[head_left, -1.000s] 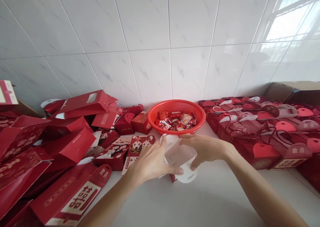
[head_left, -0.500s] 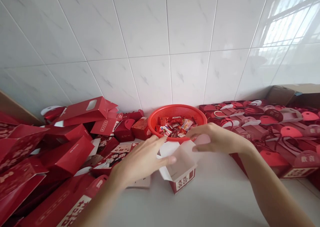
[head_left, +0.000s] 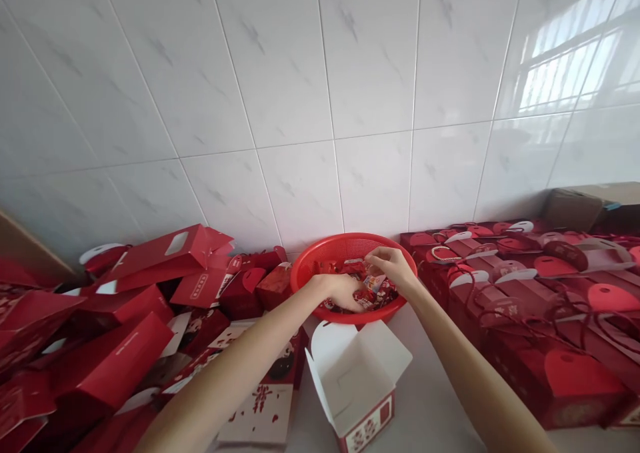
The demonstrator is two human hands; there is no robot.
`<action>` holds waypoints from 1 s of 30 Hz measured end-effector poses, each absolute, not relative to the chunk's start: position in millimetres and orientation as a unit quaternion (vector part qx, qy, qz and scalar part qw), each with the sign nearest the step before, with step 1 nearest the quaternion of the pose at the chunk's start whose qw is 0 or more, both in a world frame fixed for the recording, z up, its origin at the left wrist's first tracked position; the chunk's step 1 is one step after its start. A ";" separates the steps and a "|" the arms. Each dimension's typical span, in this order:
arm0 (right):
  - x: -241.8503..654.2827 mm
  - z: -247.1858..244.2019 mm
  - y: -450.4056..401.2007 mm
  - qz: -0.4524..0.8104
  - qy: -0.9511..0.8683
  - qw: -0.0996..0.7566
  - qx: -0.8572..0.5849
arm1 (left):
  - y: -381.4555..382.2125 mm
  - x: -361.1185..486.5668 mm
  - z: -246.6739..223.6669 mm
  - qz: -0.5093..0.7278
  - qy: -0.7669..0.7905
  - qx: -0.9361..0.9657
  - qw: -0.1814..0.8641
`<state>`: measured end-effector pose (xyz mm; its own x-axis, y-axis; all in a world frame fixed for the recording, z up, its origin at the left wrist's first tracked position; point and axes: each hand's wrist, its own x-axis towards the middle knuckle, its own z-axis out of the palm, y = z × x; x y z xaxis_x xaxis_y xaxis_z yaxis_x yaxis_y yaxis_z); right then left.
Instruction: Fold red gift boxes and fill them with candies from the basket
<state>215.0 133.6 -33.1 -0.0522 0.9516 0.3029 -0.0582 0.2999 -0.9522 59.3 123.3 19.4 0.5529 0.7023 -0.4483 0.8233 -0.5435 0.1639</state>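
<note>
Both hands are inside a red plastic basket (head_left: pixel 303 293) of wrapped candies (head_left: pixel 373 283). My left hand (head_left: pixel 344 291) reaches down into the candies at the front, its fingertips partly buried among the wrappers. At the basket's right side, my right hand (head_left: pixel 393 265) is closed, thumb and fingers bent together just over the candies; what is between them is too small to make out. In front of the basket stands an open gift box (head_left: pixel 353 380), white inside and red outside, its flaps spread. Nothing shows inside it, and neither hand touches it.
Red gift boxes (head_left: pixel 115 353) lie in a loose heap at the left. A printed card box (head_left: pixel 263 406) lies beside the open one. Rows of closed red boxes with cord handles (head_left: pixel 540 320) fill the right. Behind is a tiled wall (head_left: pixel 375 180); a cardboard carton (head_left: pixel 575 206) stands far right.
Both hands have left the open box and moved forward into the candy basket. The view has tilted and shifted, so the box appears lower and nearer.
</note>
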 end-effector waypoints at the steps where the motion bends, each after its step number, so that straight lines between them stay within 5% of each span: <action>1: 215.7 -35.5 134.8 0.450 -0.566 0.568 -0.393 | 128.9 63.9 12.8 -0.171 0.444 0.860 0.183; 9: 218.7 -36.8 134.4 0.469 -0.538 0.574 -0.401 | 166.6 71.3 -35.9 -0.071 0.459 0.863 0.198; 23: 221.5 -41.2 137.0 0.475 -0.479 0.606 -0.421 | 186.3 32.4 -25.8 0.226 0.415 0.739 0.481; 30: 220.8 -39.2 135.2 0.489 -0.500 0.568 -0.434 | 179.4 29.0 -23.7 0.258 0.402 0.676 0.561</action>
<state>220.8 135.2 -39.2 0.0213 0.9893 0.1444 -0.1211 0.1460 -0.9819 29.0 179.4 -23.7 0.5432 0.8333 -0.1030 0.2550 -0.0469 0.9658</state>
